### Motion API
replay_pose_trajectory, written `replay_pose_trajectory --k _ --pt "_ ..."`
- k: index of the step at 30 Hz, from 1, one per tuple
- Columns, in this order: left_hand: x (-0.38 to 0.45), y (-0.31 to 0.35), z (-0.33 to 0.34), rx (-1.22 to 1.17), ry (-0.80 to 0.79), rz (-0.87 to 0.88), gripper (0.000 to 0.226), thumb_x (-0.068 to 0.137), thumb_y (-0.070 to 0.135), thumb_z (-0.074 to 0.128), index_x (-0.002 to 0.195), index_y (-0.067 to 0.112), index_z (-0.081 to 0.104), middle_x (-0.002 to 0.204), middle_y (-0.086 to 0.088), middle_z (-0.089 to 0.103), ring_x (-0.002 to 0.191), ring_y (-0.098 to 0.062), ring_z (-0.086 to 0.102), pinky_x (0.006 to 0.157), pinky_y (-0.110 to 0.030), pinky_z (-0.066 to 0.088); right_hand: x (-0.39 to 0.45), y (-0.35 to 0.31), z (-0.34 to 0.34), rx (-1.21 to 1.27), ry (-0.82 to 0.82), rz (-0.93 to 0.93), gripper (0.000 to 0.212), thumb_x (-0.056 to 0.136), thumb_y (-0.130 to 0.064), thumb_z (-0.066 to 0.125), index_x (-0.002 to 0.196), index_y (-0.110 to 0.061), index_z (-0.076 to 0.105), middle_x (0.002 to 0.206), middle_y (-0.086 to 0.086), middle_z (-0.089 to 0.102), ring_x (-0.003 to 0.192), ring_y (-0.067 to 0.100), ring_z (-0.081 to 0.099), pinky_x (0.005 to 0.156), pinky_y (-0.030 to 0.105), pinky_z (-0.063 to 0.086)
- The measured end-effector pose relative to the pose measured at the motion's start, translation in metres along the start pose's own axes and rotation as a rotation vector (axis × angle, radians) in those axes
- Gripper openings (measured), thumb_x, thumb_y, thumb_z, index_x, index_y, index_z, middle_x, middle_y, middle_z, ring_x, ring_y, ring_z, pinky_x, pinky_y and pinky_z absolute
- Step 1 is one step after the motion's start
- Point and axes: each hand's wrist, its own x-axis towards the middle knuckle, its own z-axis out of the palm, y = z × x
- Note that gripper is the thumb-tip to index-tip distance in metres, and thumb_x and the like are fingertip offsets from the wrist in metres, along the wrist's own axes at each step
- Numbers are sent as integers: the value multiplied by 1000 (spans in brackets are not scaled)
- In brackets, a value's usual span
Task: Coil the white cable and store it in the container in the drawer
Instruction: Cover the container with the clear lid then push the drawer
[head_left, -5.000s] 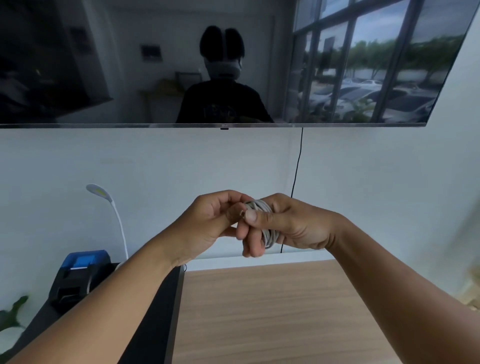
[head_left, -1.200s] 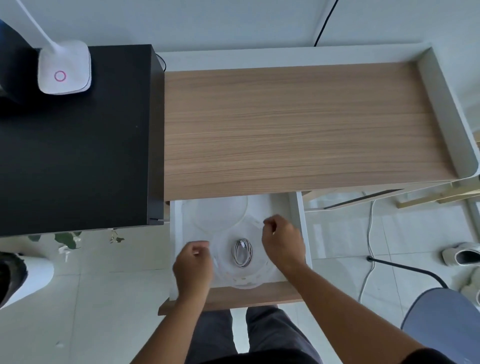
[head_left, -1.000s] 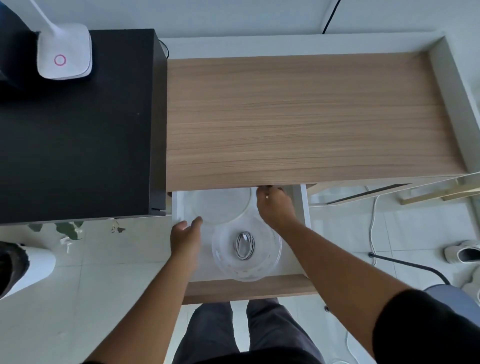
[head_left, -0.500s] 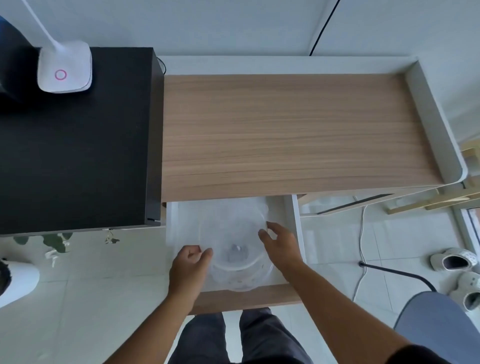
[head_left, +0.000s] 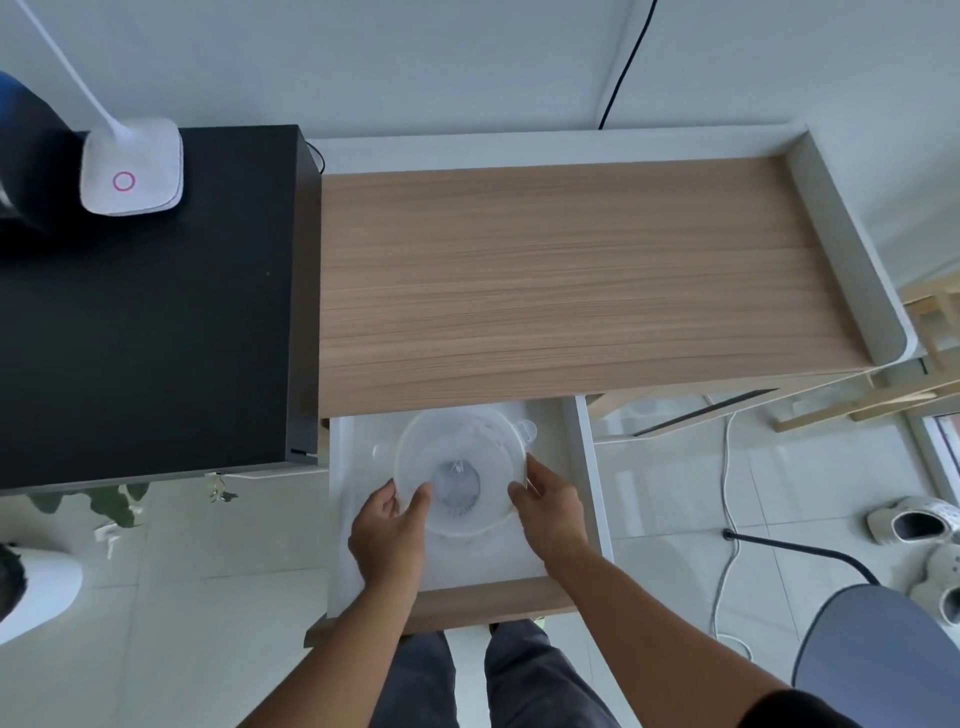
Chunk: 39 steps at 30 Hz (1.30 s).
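The white drawer (head_left: 583, 467) under the desk stands pulled out. In it sits a round clear plastic container (head_left: 457, 519) with its clear lid (head_left: 457, 447) lying on top. The coiled white cable (head_left: 458, 486) shows only as a dim grey blur through the lid. My left hand (head_left: 387, 530) grips the lid's left rim, thumb on top. My right hand (head_left: 545, 504) holds the right rim with its fingertips.
The wooden desk top (head_left: 571, 280) with a raised white edge lies above the drawer. A black cabinet (head_left: 156, 322) on the left carries a white lamp base (head_left: 132, 174). A grey chair (head_left: 878, 660), shoes (head_left: 914, 525) and a floor cable (head_left: 727, 519) are on the right.
The coiled cable went from my hands into the open container. My right hand brought the lid from the drawer's back over the container; both hands now hold its rim.
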Motion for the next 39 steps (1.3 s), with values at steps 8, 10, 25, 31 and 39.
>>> replay_pose_trajectory --k 8,10,25,31,39 --pt "2 -12 -2 141 -26 -5 44 72 30 91 100 14 62 87 4 67 78 -19 65 54 -15 43 -3 14 -10 -49 -71 -16 55 96 -18 61 149 -30 54 126 -12 72 93 8 71 79 21 60" --pt "2 -13 -3 156 -36 -16 51 69 30 93 103 13 59 90 1 66 77 -19 64 54 -17 42 -5 16 -11 -71 -79 -27 54 97 -21 64 150 -26 53 130 -10 71 104 11 72 81 21 60" --pt "8 -15 -4 342 -141 47 87 73 36 90 147 17 48 146 -12 55 127 -36 57 96 -49 53 9 16 -7 -318 -69 -94 73 99 -25 67 159 -39 29 140 2 64 103 19 67 86 35 60" --pt "7 -13 2 333 -144 30 63 75 28 89 130 13 61 126 -9 60 114 -33 61 87 -42 55 10 16 1 -361 24 -99 55 99 -30 63 150 -39 44 134 2 68 102 22 68 88 43 62" --pt "17 13 7 733 -178 230 107 77 31 87 158 11 19 162 -18 28 145 -38 34 112 -51 42 5 3 -15 -613 14 -137 66 95 -54 60 151 -33 33 140 3 58 114 29 65 89 45 56"
